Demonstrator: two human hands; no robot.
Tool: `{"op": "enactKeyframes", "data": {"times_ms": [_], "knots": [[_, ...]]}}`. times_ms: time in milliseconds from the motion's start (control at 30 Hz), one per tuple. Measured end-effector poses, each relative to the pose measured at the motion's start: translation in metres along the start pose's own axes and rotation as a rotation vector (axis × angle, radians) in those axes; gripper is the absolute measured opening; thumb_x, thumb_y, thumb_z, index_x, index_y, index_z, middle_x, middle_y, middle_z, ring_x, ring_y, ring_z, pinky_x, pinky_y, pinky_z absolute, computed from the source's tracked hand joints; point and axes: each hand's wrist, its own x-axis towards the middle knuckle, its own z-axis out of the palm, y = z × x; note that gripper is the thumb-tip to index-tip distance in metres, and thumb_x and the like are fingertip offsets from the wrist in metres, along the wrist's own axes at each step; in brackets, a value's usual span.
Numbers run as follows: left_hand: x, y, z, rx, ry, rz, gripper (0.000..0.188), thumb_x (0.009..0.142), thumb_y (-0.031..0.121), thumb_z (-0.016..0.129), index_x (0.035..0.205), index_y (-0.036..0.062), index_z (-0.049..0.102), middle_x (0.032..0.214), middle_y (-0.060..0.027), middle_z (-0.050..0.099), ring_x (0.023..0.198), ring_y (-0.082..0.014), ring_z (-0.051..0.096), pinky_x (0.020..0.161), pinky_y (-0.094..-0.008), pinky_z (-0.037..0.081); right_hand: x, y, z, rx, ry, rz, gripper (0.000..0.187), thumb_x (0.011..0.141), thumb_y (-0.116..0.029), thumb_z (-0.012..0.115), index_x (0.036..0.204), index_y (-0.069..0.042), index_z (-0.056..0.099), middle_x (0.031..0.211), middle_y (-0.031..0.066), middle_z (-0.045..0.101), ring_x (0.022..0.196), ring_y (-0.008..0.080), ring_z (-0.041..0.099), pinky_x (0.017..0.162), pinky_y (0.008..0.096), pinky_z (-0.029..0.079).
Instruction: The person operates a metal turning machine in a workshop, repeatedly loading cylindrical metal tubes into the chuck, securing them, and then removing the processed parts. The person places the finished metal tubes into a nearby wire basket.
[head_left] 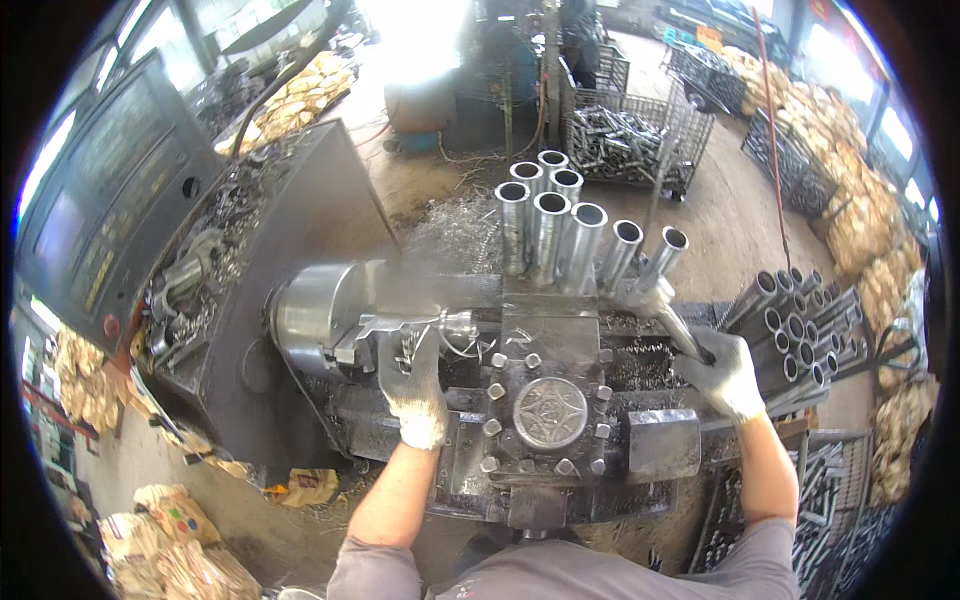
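Observation:
My left hand [411, 378], in a grey-and-white work glove, is close to a short shiny metal workpiece [455, 326] beside the lathe chuck [322, 312]. Curly metal shavings lie around its fingers, and blur hides how they are set. My right hand [728, 378], gloved the same way, is closed round a metal bar [677, 326] with a wider bright upper end; I cannot make out what kind of tool it is. Between my hands sits the square tool post [549, 412], with bolts round its edge and a round star-marked cap.
Several upright metal tubes [550, 225] stand behind the tool post. More tubes [795, 325] are stacked at the right. A slanted metal guard [285, 260] and a shavings-filled trough [195, 275] are at the left. A wire cage [640, 140] of metal parts stands farther back.

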Motion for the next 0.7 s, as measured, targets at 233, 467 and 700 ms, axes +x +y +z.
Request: {"op": "enactKeyframes", "data": {"times_ms": [233, 467, 700], "knots": [[0.082, 0.038, 0.082, 0.474, -0.947, 0.161, 0.04, 0.1, 0.031, 0.076, 0.125, 0.0007, 0.073, 0.119, -0.017, 0.075, 0.109, -0.0239, 0.072, 0.098, -0.0348, 0.056, -0.023, -0.021, -0.001, 0.06, 0.117, 0.049, 0.026, 0.086, -0.009, 0.08, 0.108, 0.003, 0.077, 0.074, -0.0028, 0.061, 0.068, 0.0044, 0.054, 0.059, 0.0265, 0.047], [0.209, 0.052, 0.091, 0.75, -0.402, 0.485, 0.054, 0.094, 0.042, 0.077, 0.134, 0.0067, 0.072, 0.129, -0.0266, 0.074, 0.125, -0.0388, 0.071, 0.109, -0.0442, 0.056, -0.004, -0.053, -0.007, -0.004, 0.079, -0.15, 0.037, 0.081, -0.013, 0.085, 0.115, 0.0, 0.079, 0.067, 0.0071, 0.056, 0.061, 0.0095, 0.053, 0.059, 0.0312, 0.047], [0.17, 0.04, 0.033, 1.452, -0.593, 0.266, 0.077, 0.081, 0.053, 0.087, 0.141, 0.0067, 0.069, 0.137, -0.0249, 0.072, 0.128, -0.0394, 0.07, 0.111, -0.0451, 0.055, 0.089, -0.047, 0.047, -0.383, -0.158, -0.461, 0.026, 0.085, -0.031, 0.076, 0.104, -0.014, 0.08, 0.084, 0.0177, 0.075, 0.08, 0.0404, 0.076, 0.076, 0.0483, 0.061]]}}
